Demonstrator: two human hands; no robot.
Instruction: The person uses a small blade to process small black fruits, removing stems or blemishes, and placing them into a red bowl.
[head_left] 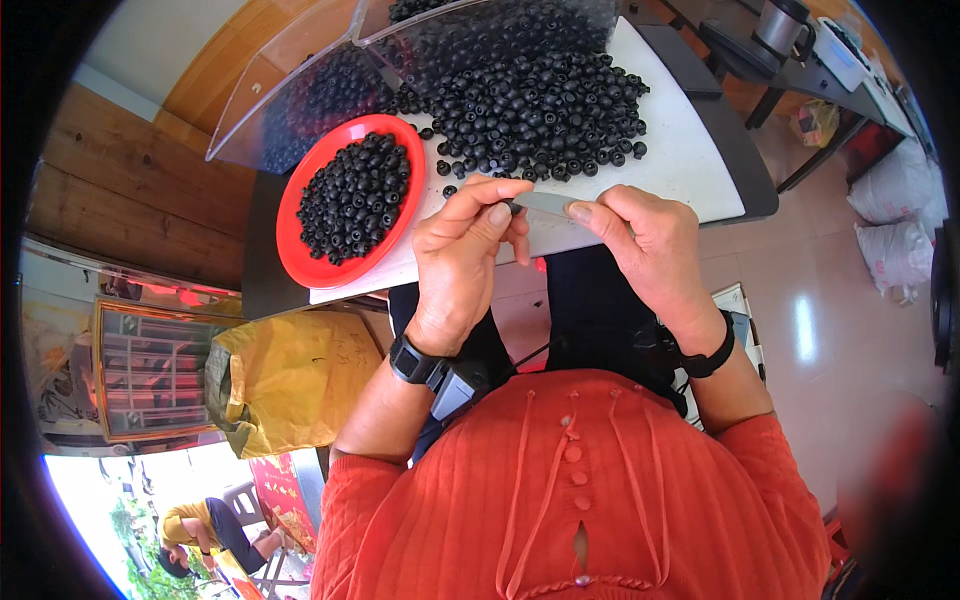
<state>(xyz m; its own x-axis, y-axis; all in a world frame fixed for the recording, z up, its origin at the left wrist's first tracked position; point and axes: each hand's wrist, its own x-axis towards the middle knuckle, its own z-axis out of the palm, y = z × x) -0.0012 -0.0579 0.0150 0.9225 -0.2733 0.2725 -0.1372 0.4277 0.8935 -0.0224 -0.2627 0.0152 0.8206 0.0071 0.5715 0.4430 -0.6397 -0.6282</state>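
My left hand [455, 245] pinches a small black piece [514, 207], right hand [652, 235] pinches a grey blade [545, 203] at it, both near the table's [700, 165] near edge, red plate [289, 235] close left, black pile [540, 110] just ahead, room rightward over the white top.

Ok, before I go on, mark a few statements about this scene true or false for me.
1. The left hand pinches a small dark piece. True.
2. The right hand holds a spoon. False: it holds a thin grey blade.
3. The red plate lies left of the loose black pile. True.
4. The heaped pieces on the plate are white. False: they are black.
5. A yellow bag is on the picture's left side. True.
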